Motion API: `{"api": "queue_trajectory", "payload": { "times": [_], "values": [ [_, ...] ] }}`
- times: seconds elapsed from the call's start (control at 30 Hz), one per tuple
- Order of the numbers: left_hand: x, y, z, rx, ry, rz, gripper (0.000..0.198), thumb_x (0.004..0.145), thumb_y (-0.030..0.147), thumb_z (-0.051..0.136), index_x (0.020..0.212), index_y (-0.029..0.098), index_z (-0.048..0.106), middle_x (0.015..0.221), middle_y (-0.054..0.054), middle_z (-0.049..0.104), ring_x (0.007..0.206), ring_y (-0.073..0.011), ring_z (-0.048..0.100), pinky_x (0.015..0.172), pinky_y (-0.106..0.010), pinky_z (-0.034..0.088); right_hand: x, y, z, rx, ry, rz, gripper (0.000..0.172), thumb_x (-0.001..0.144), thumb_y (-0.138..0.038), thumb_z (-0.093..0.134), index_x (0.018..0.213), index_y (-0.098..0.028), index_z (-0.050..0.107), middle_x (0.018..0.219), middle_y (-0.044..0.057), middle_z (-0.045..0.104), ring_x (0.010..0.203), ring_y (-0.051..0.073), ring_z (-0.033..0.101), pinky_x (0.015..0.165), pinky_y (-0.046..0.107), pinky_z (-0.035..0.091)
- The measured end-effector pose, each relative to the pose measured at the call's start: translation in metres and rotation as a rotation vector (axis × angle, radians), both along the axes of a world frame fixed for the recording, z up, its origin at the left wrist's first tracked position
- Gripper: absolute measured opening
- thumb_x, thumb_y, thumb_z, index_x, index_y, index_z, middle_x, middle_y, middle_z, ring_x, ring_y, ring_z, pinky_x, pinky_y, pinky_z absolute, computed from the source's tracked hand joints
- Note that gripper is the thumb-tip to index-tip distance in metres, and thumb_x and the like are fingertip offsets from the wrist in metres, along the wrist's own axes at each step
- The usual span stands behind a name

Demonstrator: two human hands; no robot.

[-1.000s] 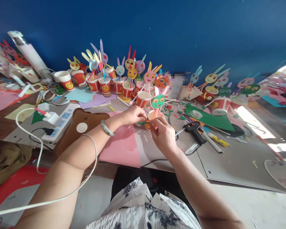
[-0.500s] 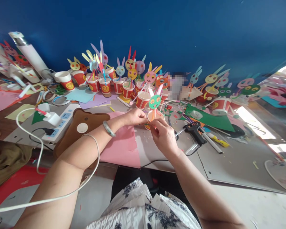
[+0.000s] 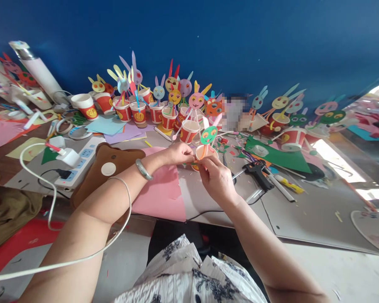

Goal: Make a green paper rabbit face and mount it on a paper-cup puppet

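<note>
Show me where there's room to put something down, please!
Most room: the table's front right, between the glue gun and round white thing, with a few scraps. A smaller bare patch lies between pink paper and the right hand. Cups crowd along the blue wall.

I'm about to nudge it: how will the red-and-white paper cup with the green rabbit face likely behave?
The red-and-white paper cup is probably light, its wall looking thin. The round green paper rabbit face rises above the rim, so a push might tip everything. Its slender pink ears would likely bend.
</note>
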State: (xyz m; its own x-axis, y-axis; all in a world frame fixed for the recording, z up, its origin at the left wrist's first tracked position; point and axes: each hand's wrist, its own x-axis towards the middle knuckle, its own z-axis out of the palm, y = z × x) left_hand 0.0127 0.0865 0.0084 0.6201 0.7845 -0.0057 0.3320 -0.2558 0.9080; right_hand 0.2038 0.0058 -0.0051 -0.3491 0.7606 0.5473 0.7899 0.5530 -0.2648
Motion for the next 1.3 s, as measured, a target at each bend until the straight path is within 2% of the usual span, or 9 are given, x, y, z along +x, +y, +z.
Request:
{"api": "queue_trajectory", "payload": {
  "times": [0.1, 0.27, 0.33, 0.47, 0.57, 0.67, 0.77, 0.97, 1.3],
  "values": [
    [-0.003, -0.003, 0.007, 0.021, -0.009, 0.015, 0.022, 0.077, 0.03, 0.066, 0.065, 0.012, 0.064, 0.06, 0.001, 0.056, 0.059, -0.0092, 0.047, 0.057, -0.021, 0.035, 0.001, 0.001, 0.001, 0.0, -0.008, -0.003, 0.019, 0.099, -0.023, 0.049, 0.094, -0.02, 0.067, 0.095, 0.009, 0.071, 0.078, 0.019, 0.068, 0.062, 0.026, 0.047],
    [-0.001, -0.009, 0.011, 0.041, -0.003, 0.062, 0.032, 0.082, 0.032, 0.059, 0.056, 0.014, 0.055, 0.057, 0.002, 0.051, 0.058, -0.0089, 0.045, 0.055, -0.022, 0.033, 0.001, 0.001, 0.001, 0.002, -0.005, 0.021, 0.021, 0.1, -0.022, 0.047, 0.096, -0.021, 0.067, 0.097, 0.009, 0.071, 0.08, 0.018, 0.069, 0.065, 0.026, 0.05],
    [0.0, -0.009, 0.011, 0.06, 0.009, 0.059, 0.031, 0.082, 0.032, 0.059, 0.058, 0.014, 0.056, 0.058, 0.002, 0.053, 0.059, -0.0091, 0.046, 0.056, -0.022, 0.035, 0.001, 0.002, 0.0, 0.005, -0.001, 0.024, 0.02, 0.1, -0.021, 0.047, 0.096, -0.021, 0.067, 0.097, 0.009, 0.071, 0.08, 0.019, 0.069, 0.065, 0.026, 0.05],
    [-0.001, -0.01, 0.014, 0.141, 0.006, -0.024, 0.016, 0.074, 0.028, 0.071, 0.077, 0.013, 0.069, 0.075, -0.002, 0.068, 0.069, -0.0118, 0.058, 0.065, -0.023, 0.043, 0.001, 0.002, -0.001, 0.015, -0.009, 0.016, 0.019, 0.1, -0.022, 0.049, 0.094, -0.02, 0.067, 0.095, 0.009, 0.071, 0.078, 0.019, 0.068, 0.063, 0.027, 0.049],
    [-0.005, -0.013, 0.018, 0.242, 0.025, -0.077, 0.024, 0.069, 0.028, 0.079, 0.087, 0.013, 0.071, 0.086, -0.005, 0.073, 0.077, -0.0143, 0.063, 0.071, -0.025, 0.047, 0.001, 0.003, -0.002, 0.032, -0.01, 0.012, 0.02, 0.1, -0.024, 0.048, 0.093, -0.019, 0.066, 0.092, 0.009, 0.072, 0.075, 0.018, 0.068, 0.062, 0.027, 0.048],
    [-0.005, -0.017, 0.019, 0.328, 0.064, -0.087, 0.025, 0.073, 0.031, 0.078, 0.089, 0.013, 0.071, 0.087, -0.005, 0.073, 0.079, -0.0155, 0.064, 0.071, -0.025, 0.046, 0.002, 0.004, -0.003, 0.034, 0.003, 0.007, 0.021, 0.1, -0.025, 0.047, 0.095, -0.02, 0.067, 0.093, 0.009, 0.072, 0.074, 0.018, 0.068, 0.062, 0.027, 0.048],
    [-0.001, -0.02, 0.018, 0.355, 0.074, -0.044, 0.025, 0.076, 0.034, 0.078, 0.086, 0.013, 0.071, 0.082, -0.005, 0.074, 0.075, -0.0153, 0.064, 0.069, -0.025, 0.045, 0.002, 0.004, -0.003, 0.035, 0.024, 0.012, 0.02, 0.099, -0.025, 0.048, 0.093, -0.02, 0.066, 0.093, 0.009, 0.071, 0.073, 0.017, 0.066, 0.061, 0.026, 0.047],
    [0.005, -0.023, 0.015, 0.4, 0.133, 0.061, 0.013, 0.078, 0.025, 0.075, 0.082, 0.013, 0.074, 0.083, -0.006, 0.078, 0.074, -0.0162, 0.067, 0.068, -0.024, 0.043, 0.002, 0.004, -0.005, 0.044, 0.025, -0.004, 0.019, 0.098, -0.026, 0.049, 0.086, -0.021, 0.062, 0.086, 0.006, 0.069, 0.058, 0.013, 0.057, 0.058, 0.025, 0.045],
    [0.006, -0.025, 0.016, 0.575, 0.263, 0.015, 0.016, 0.086, 0.028, 0.066, 0.082, 0.015, 0.075, 0.087, -0.008, 0.078, 0.079, -0.0192, 0.067, 0.07, -0.027, 0.041, 0.001, 0.003, -0.007, 0.045, 0.031, -0.005, 0.018, 0.098, -0.024, 0.049, 0.083, -0.021, 0.059, 0.081, 0.005, 0.067, 0.064, 0.015, 0.059, 0.06, 0.025, 0.044]
  ]
}}
